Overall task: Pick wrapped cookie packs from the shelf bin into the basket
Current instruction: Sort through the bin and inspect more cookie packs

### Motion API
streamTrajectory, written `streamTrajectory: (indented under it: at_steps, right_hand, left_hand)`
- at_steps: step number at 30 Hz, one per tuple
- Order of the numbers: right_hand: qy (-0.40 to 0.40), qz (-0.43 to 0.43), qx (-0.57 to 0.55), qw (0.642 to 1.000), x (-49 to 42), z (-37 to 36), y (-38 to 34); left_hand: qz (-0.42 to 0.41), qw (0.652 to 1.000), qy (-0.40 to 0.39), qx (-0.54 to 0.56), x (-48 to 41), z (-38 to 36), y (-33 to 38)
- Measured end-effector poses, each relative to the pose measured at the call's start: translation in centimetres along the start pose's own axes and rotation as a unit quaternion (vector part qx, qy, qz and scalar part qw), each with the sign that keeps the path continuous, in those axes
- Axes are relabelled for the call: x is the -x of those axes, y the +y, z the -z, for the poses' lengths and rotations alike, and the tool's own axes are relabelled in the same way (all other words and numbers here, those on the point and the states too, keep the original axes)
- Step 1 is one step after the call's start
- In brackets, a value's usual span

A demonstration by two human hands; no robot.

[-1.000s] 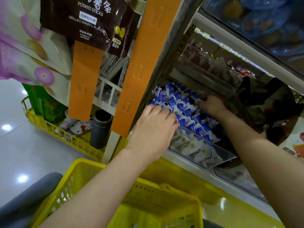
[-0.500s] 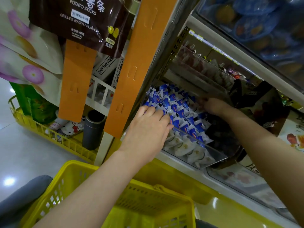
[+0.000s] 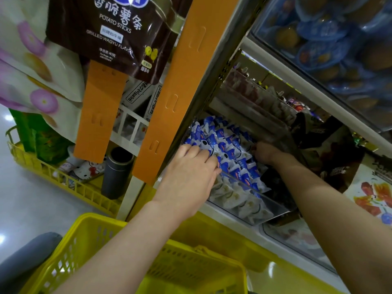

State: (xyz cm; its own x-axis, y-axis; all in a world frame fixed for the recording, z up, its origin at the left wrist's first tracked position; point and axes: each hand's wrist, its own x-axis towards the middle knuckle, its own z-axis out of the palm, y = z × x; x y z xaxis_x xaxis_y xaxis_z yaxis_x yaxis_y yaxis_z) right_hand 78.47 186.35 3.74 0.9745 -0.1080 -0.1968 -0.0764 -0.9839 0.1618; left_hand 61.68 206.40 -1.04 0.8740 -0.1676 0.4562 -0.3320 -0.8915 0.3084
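Shop aisle, pale glossy floor (image 3: 25, 204) at left, white metal shelf (image 3: 233, 220) running off to the right. On that shelf, a clear plastic bin (image 3: 267, 206) packed with blue-and-white wrapped cookie packs (image 3: 229, 145). Left hand (image 3: 188, 179) palm down on the near packs, fingers (image 3: 197, 152) close together and fairly straight, thumb hidden. Right hand (image 3: 265, 152) deeper in the bin, fingers curled down among the packs; impossible to tell whether pinching one. Below both forearms, a yellow slotted plastic basket (image 3: 89, 221). Above left, a brown potato-stick bag (image 3: 110, 39) hanging beside an orange plastic strip (image 3: 180, 92).
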Motion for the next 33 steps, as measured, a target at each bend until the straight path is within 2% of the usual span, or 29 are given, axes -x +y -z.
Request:
streamTrajectory:
  at_steps: [9,16,19,22,25,27,29,33]
  right_hand:
    - [-0.069,0.021,0.032,0.997,-0.1,0.9,-0.2]
    - [-0.099,0.006,-0.097,0.990,1.1,1.8,-0.1]
    - [-0.053,0.012,-0.146,0.988,2.1,1.9,0.2]
    - [0.099,0.034,-0.108,0.989,3.6,1.5,0.5]
    - [0.257,0.054,-0.116,0.958,5.9,1.5,0.3]
    - [0.316,0.097,-0.178,0.927,7.8,1.9,-0.2]
    - [0.335,0.163,-0.259,0.891,10.2,2.1,-1.0]
    - [0.272,0.230,-0.437,0.826,15.3,1.6,-2.5]
  left_hand:
    - [-0.001,1.000,0.007,0.003,0.0,0.0,0.1]
    - [0.002,1.000,0.007,0.005,0.0,0.2,0.2]
    - [-0.001,1.000,0.009,0.006,0.0,0.1,0.2]
    - [-0.003,1.000,0.005,0.005,0.1,0.3,0.2]
    - [-0.001,1.000,-0.001,0.012,0.2,0.5,0.3]
    - [0.004,0.999,0.005,0.043,0.4,0.6,0.4]
    - [0.023,0.992,0.026,0.118,0.7,0.9,0.7]
    - [0.091,0.948,0.066,0.298,2.4,1.9,2.2]
